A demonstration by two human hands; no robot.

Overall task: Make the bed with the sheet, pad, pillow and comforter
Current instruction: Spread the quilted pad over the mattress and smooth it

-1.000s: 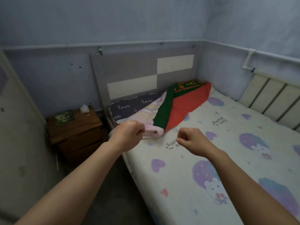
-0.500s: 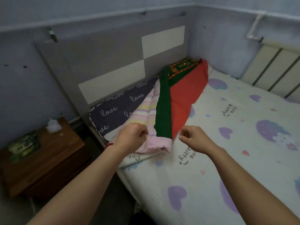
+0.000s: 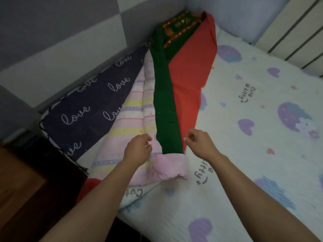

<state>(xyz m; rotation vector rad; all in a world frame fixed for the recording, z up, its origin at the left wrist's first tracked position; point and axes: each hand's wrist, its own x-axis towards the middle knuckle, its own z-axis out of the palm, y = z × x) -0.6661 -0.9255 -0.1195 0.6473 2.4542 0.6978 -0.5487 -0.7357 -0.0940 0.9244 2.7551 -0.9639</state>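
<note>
quilted cloth sheet (image 3: 244,154), matt wooden nightstand (image 3: 22,198)

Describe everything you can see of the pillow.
The pillow is dark navy cloth printed with white cursive "love", with dark trim along its edge. It lies at the head of the bed, against the headboard. The folded comforter overlaps its right side in this view and hides that end.
</note>
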